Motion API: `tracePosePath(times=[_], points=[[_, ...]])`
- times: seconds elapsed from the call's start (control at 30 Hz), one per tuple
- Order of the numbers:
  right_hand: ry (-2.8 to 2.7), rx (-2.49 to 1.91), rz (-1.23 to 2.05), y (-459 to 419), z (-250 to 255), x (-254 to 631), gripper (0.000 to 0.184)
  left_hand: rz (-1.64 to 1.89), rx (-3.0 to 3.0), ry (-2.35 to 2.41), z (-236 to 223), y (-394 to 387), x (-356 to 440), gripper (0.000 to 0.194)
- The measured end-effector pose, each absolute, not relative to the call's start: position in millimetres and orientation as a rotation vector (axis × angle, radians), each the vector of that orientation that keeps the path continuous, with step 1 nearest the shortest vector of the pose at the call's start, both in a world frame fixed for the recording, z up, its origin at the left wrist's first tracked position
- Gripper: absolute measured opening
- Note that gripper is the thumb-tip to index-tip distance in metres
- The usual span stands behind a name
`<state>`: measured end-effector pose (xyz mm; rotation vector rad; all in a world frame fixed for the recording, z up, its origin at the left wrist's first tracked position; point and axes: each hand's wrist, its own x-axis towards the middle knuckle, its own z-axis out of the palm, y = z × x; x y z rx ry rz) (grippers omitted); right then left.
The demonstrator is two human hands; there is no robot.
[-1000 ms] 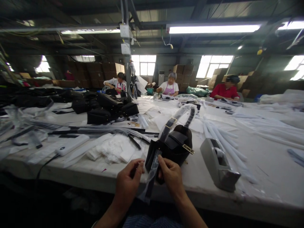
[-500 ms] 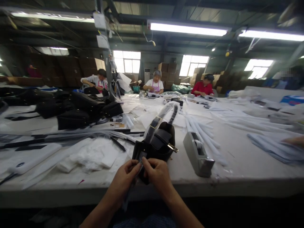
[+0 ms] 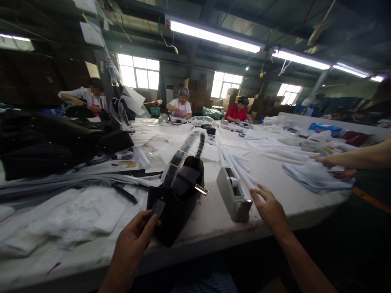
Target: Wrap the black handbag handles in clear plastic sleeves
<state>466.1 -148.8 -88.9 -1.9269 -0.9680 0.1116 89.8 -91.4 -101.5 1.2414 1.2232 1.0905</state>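
A black handbag (image 3: 180, 207) stands at the table's front edge, its flap up and a gold clasp (image 3: 201, 189) jutting to the right. Clear plastic film wraps its raised strap (image 3: 175, 162). My left hand (image 3: 134, 238) pinches a strap end (image 3: 158, 206) covered in film at the bag's near left side. To the right of the bag sits a grey tape dispenser (image 3: 233, 195). My right hand (image 3: 270, 207) is beside the dispenser's front end, fingers stretched out and holding nothing; whether a fingertip touches the dispenser or tape I cannot tell.
Black bags (image 3: 55, 142) are piled at the left. Crumpled white wrapping (image 3: 82, 215) and long film-covered straps (image 3: 76, 177) lie nearer. At the right, another person's hands (image 3: 336, 167) rest on folded pale sheets (image 3: 314, 177). Several people work across the table.
My right hand has left the strap end and moved right to the tape dispenser, its fingers opening. My left hand still pinches the strap end. The view has turned right.
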Motion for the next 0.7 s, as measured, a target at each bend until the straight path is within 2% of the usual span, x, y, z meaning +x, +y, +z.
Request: tracePosePath(times=[0.23, 0.57, 0.7], points=[[-0.928, -1.788, 0.529, -138, -106, 470, 0.036, 1.177, 1.447, 1.383, -97, -96, 87, 0.044], [-0.677, -1.574, 0.626, -172, -68, 452, 0.04, 1.128, 1.187, 1.337, -98, -98, 96, 0.057], [-0.527, -1.564, 0.788, -191, -77, 443, 0.046, 1.124, 1.118, 1.328, -97, -99, 98, 0.058]])
